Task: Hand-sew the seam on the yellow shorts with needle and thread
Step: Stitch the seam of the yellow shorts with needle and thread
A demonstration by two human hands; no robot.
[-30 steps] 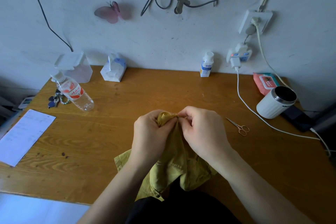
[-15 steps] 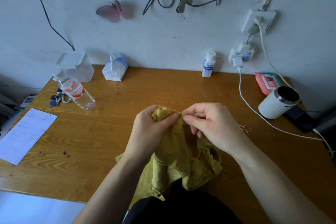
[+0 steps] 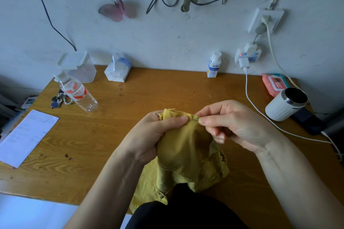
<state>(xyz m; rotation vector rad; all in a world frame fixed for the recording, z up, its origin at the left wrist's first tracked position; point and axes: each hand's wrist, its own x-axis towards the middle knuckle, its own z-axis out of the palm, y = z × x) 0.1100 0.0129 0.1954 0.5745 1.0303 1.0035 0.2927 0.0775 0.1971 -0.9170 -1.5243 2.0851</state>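
Far left, a paper sheet lies on the wooden desk, partly over the desk's left edge. Behind it: a bunch of keys, touching a plastic water bottle that lies on its side, w/ a clear plastic container at the wall. Next along the wall is a tissue pack; a pink butterfly decoration is stuck on the wall above it. Mid-frame, your left hand grips the yellow shorts: fingers curled round the bunched fabric, thumb pressed flat across the top fold. The shorts are lifted off the desk at the top; the lower part drapes over the near desk edge toward your lap. Your right hand meets the fabric's top edge just beside the left thumb. Its thumb & forefinger pinch closed on that edge and the other fingers curl loosely under. Can't tell if a needle sits in the pinch, too small. Behind at the wall stands a small white bottle. Right of it, a plug adapter hangs on the wall w/ a white charger cable running across the desk. Far right: a wet-wipes pack, a white mug tilted toward you, and a dark phone just beside it.
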